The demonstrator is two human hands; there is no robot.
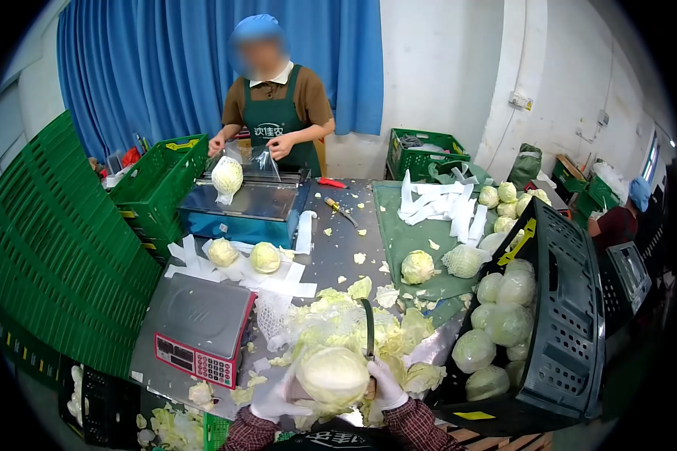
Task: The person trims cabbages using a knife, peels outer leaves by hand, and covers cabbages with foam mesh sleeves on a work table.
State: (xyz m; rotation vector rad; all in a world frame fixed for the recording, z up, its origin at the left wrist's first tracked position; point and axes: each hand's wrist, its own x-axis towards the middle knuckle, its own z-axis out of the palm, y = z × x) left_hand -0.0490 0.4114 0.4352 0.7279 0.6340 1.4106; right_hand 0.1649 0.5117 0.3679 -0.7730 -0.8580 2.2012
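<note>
A pale cabbage [332, 377] is at the near edge of the table. My left hand [280, 397], in a white glove, is wrapped round its left side. At its right side my right hand [387, 385], also gloved, is closed round the handle of a curved dark blade [369, 328] that points up and away. Loose cabbage leaves [416, 328] are heaped behind and around the cabbage. White foam netting [276, 314] lies left of the heap.
A red scale [203, 331] stands at left, near two cabbages on white strips [282, 284]. Behind is a blue sealing machine [241, 207] with a co-worker across the table. A dark crate [568, 323] of wrapped cabbages stands at right, green crates [60, 248] at left.
</note>
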